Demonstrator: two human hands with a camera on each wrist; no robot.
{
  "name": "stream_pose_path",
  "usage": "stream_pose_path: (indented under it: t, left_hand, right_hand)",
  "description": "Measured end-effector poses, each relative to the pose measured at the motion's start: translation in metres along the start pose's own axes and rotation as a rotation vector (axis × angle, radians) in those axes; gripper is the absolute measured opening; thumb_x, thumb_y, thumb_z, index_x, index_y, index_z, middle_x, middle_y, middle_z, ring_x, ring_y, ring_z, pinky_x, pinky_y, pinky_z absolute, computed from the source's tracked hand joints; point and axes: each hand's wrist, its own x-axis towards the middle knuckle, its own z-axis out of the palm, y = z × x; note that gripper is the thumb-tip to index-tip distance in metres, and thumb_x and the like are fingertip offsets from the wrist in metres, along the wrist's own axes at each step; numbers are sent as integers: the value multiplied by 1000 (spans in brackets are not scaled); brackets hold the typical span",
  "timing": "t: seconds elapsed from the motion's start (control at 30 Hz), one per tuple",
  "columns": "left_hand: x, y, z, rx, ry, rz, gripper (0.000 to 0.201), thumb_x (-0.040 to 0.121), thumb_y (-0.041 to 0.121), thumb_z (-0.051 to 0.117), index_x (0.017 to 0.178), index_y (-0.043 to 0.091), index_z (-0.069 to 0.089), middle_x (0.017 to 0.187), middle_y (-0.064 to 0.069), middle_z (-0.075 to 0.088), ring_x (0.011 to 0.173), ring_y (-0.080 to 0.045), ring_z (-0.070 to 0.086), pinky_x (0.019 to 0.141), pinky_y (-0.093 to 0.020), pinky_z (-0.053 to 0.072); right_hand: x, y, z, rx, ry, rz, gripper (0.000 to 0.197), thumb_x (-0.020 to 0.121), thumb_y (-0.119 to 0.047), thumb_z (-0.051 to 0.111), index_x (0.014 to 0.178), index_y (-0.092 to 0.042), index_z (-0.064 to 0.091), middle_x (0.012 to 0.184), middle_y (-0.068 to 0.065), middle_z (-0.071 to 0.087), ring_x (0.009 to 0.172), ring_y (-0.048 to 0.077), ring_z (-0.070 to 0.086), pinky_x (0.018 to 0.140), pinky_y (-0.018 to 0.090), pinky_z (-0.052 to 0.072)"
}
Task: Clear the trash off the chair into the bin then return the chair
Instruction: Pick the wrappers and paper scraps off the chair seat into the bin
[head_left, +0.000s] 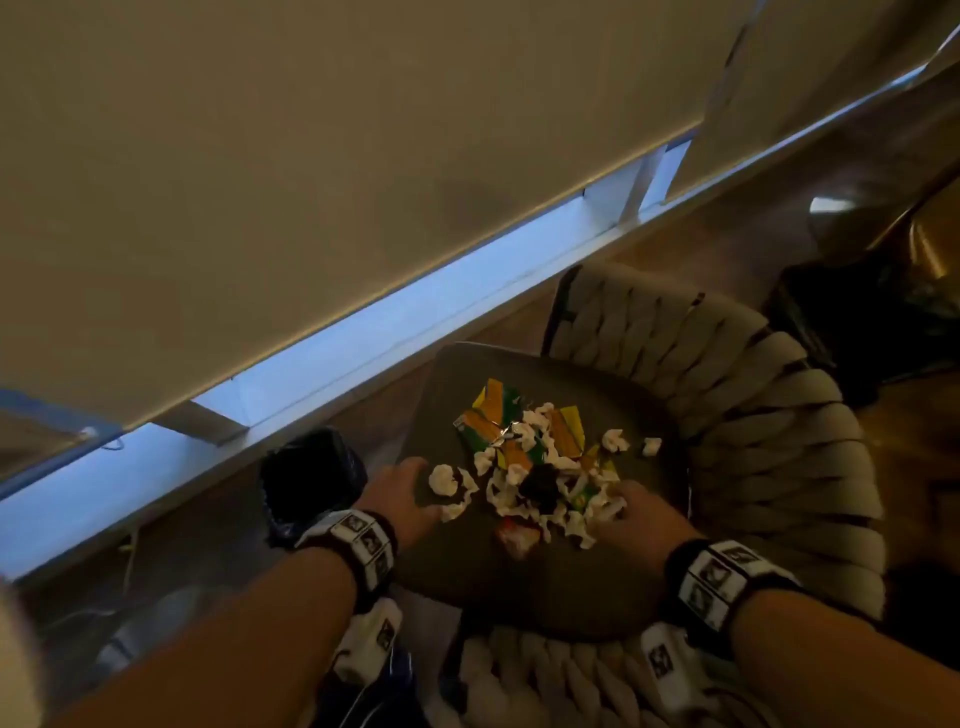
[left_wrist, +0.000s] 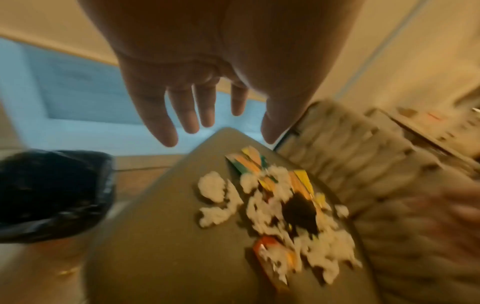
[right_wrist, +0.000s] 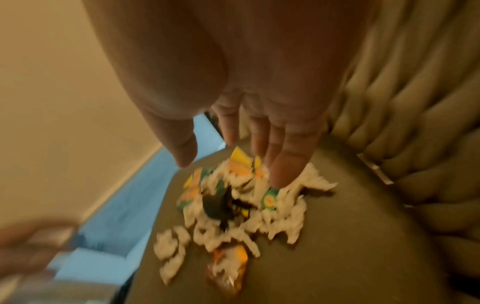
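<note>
Showing spread left hand (left_wrist: 197, 82) empty, wrist views alone reveal right hand (right_wrist: 259, 115) fingers touching trash (right_wrist: 233, 209).

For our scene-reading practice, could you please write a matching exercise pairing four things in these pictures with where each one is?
Things:
1. bin
2. trash
3. left hand
4. right hand

Places:
A. piled on the chair seat
B. on the floor left of the chair
C. at the pile's right edge
D. at the seat's left edge

Pairs: 1-B, 2-A, 3-D, 4-C
</note>
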Motion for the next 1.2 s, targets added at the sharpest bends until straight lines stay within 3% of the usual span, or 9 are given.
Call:
stream_pose_path:
  t: [0.07, 0.23, 0.4, 0.63, 0.8, 0.93, 1.0, 1.1, 1.2]
  left_hand:
    - [27, 9, 20, 141, -73, 46, 86, 71, 46, 72, 143, 32, 27, 144, -10, 37, 129, -32, 41, 105, -45, 39]
    - [90, 16, 48, 382, -217, 139, 99, 74, 44, 72, 146, 44, 3, 157, -9, 4, 138, -42, 20, 107, -54, 34]
    - [120, -2, 65, 589, -350, 287, 87, 82, 19, 66, 146, 41, 11, 157, -10, 5, 137, -41, 17, 106, -54, 37]
    - [135, -35, 58, 374, -298, 385, 36, 87, 17, 54, 121, 28, 51, 131, -3, 40, 118, -29, 44, 97, -42, 43]
    - [125, -59, 40, 28, -146, 242, 25, 88, 26, 58, 112, 35, 56, 105, 11, 51, 91, -5, 53, 79, -25, 45]
    - [113, -84, 19, -300, 122, 68, 16, 88, 29, 62, 98, 40, 57, 97, 13, 57, 83, -5, 56, 68, -24, 43]
    - [111, -99, 11, -439, 209, -33, 15, 88, 29, 63, 99, 38, 57, 94, 9, 62, 84, -8, 60, 75, -33, 50]
    - [111, -115, 10, -507, 212, -90, 18, 88, 30, 63, 104, 34, 59, 93, 5, 66, 82, -13, 65, 78, -42, 55]
    - [111, -118, 8, -537, 218, -87, 16, 88, 25, 63, 100, 34, 58, 90, 4, 66, 79, -14, 67, 74, -37, 56]
  right_hand:
    - [29, -18, 14, -204, -14, -81, 89, 78, -45, 75, 151, -31, 26, 158, 8, 27, 142, 30, 33, 106, 41, 41]
    - [85, -55, 52, -543, -22, -243, 104, 79, -37, 76, 151, -45, 1, 164, 6, -11, 149, 36, 5, 109, 56, 36]
    - [129, -71, 84, -649, 17, -315, 109, 81, -14, 73, 149, -48, -6, 161, 2, -29, 149, 41, -5, 101, 58, 47]
    - [153, -66, 90, -644, 14, -326, 67, 89, -9, 61, 145, -37, 37, 162, 5, 14, 145, 36, 17, 106, 51, 41]
    - [151, -63, 83, -473, 129, -353, 40, 90, -8, 52, 124, -27, 61, 134, -3, 52, 126, 22, 44, 96, 35, 43]
    - [136, -65, 70, -325, 193, -332, 32, 93, -11, 53, 119, -25, 65, 124, -4, 59, 117, 18, 51, 96, 32, 47]
    - [124, -67, 63, -233, 224, -310, 28, 94, -13, 55, 117, -23, 67, 119, -3, 60, 107, 13, 52, 90, 28, 45]
    - [102, -68, 55, -107, 271, -281, 21, 93, -17, 58, 109, -25, 69, 107, -5, 60, 94, 9, 52, 82, 28, 45]
    - [76, -72, 47, 61, 296, -259, 26, 92, -15, 59, 89, -40, 65, 98, -10, 61, 82, 10, 59, 70, 29, 51]
